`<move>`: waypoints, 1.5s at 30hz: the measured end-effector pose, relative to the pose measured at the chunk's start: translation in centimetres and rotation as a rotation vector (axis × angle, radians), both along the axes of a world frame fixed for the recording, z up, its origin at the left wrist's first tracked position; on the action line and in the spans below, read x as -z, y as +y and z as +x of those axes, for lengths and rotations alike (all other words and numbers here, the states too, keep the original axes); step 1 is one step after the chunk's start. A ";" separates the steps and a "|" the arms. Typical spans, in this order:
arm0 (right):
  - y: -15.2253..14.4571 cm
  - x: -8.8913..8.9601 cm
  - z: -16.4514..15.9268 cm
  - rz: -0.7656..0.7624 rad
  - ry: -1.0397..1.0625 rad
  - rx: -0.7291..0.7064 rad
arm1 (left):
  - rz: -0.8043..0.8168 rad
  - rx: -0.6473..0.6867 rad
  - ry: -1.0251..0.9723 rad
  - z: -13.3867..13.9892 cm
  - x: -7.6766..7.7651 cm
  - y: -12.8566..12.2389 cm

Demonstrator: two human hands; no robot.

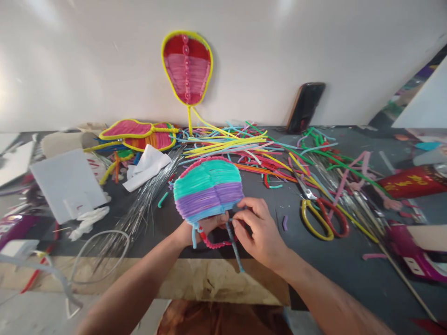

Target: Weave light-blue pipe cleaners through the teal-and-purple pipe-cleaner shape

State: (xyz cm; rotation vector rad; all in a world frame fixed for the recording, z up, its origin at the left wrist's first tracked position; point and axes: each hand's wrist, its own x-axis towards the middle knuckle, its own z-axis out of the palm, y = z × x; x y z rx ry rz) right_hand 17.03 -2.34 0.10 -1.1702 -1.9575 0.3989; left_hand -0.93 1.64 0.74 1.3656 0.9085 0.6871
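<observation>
Before me is a fan-shaped pipe-cleaner panel with teal, purple and blue bands and a red-pink edging that loops below it. My left hand grips the panel at its lower edge, with the thumb in front and the other fingers hidden behind. A blue pipe cleaner hangs from the panel's bottom edge. My right hand pinches this strand near its top, thumb against forefinger. Another short blue end sticks out at the panel's lower left.
Loose pipe cleaners lie along the back, below a finished pink-and-red piece against the wall. Scissors lie right, with a phone behind. Thin wires, white paper, a red can and a purple glue gun surround the work.
</observation>
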 end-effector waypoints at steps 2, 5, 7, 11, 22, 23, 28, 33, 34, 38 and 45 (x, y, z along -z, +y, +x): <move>0.0 -0.1 -0.1 0.019 0.033 -0.020 | -0.013 -0.014 0.009 0.0 0.3 0.0; -0.1 -0.3 -0.1 0.046 0.040 -0.047 | 0.001 -0.036 0.007 -0.1 0.6 0.0; -0.2 -0.4 -0.1 0.064 0.017 -0.060 | 0.018 -0.058 0.028 -0.1 0.7 0.1; -0.3 -0.4 -0.5 0.127 -0.057 -0.119 | 0.020 -0.126 0.034 -0.1 0.7 0.1; -0.5 0.7 -1.0 0.159 -0.270 -0.141 | -0.243 -0.114 -0.197 0.0 0.8 -0.1; -0.5 0.6 -1.0 0.157 -0.260 -0.139 | -0.263 -0.096 -0.206 -0.1 0.6 -0.1; -0.6 -0.5 -0.5 0.154 -0.142 -0.159 | -0.279 -0.138 -0.208 -0.4 -0.2 0.3; 0.1 -1.1 1.1 -0.077 0.420 0.015 | -0.157 -0.156 -0.174 -1.3 0.3 0.5; 0.4 -1.0 1.3 -0.208 0.585 0.056 | -0.141 -0.165 -0.196 -1.5 0.4 0.5; 0.9 -0.2 0.9 -0.898 1.025 -0.106 | -0.167 -0.168 -0.347 -1.6 0.1 0.3; -0.4 0.8 -1.0 -1.409 1.000 -0.562 | -0.316 0.126 -0.464 -0.5 0.8 -0.9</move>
